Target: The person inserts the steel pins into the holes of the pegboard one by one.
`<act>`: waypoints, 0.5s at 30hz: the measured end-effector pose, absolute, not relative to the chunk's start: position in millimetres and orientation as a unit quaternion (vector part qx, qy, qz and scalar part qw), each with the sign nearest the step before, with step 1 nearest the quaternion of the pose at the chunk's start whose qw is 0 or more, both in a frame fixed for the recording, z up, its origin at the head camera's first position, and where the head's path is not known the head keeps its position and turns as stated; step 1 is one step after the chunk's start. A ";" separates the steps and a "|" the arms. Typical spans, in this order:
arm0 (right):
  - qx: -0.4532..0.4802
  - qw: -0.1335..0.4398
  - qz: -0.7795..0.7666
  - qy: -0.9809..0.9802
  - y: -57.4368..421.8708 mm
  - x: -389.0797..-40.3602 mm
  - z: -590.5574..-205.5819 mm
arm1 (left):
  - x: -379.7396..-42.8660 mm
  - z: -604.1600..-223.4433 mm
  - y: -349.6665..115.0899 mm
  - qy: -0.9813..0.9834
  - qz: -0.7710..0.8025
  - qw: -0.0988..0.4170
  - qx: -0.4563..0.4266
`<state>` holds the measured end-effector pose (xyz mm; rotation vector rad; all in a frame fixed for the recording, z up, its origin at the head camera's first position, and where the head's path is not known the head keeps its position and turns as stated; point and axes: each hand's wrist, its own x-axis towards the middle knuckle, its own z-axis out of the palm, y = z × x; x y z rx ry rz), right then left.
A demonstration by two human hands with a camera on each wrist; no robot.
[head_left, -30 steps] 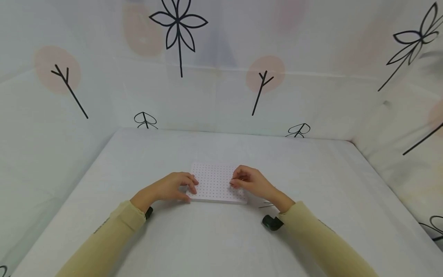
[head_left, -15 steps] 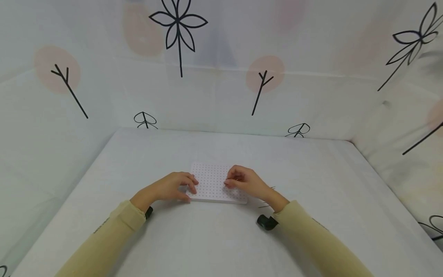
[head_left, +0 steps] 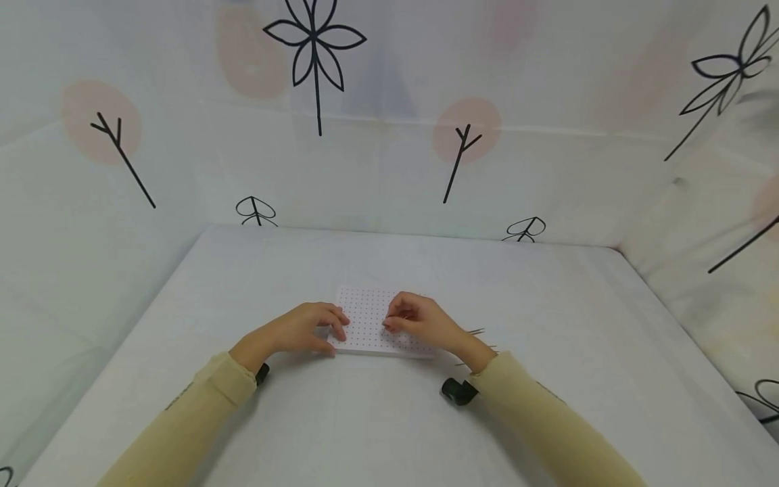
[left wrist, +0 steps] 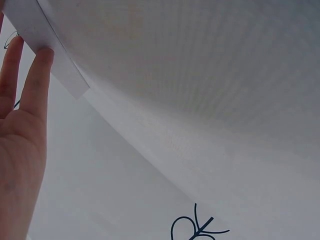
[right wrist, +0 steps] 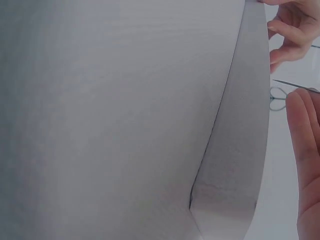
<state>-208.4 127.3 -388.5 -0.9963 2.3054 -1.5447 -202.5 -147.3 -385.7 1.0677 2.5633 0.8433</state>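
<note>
A white pegboard [head_left: 364,304] with a grid of small dark holes lies flat on the table. My left hand [head_left: 307,328] holds it at the left edge, bent fingers on the top and thumb at the near corner. In the left wrist view, fingertips [left wrist: 44,54] rest against the board's side wall [left wrist: 62,62]. Over the middle of the board, my right hand [head_left: 416,321] pinches a toothpick [right wrist: 294,85], whose thin pointed end sticks out past the fingertips in the right wrist view. The rest of the toothpick is hidden by the fingers.
Several loose toothpicks [head_left: 477,331] lie right of the board, partly hidden behind the right wrist. Black wrist cameras [head_left: 456,391] hang under both forearms. Beyond the white table [head_left: 389,426] stands a cloth backdrop [head_left: 377,169] with plant drawings.
My right hand has moved left over the pegboard, from near its right edge toward the middle, uncovering more of the loose toothpicks. My left hand and the board have stayed still.
</note>
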 end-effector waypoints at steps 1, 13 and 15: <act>-0.339 0.094 -0.519 0.779 126.5 -208.6 -388.5 | -202.7 -386.0 -147.4 0.877 0.288 0.119 0.366; -0.331 0.115 -0.513 0.784 118.6 -193.6 -360.3 | -202.4 -386.2 -147.8 0.874 0.294 0.114 0.371; -0.330 0.115 -0.511 0.785 118.8 -193.5 -359.9 | -202.0 -385.7 -147.7 0.875 0.293 0.116 0.367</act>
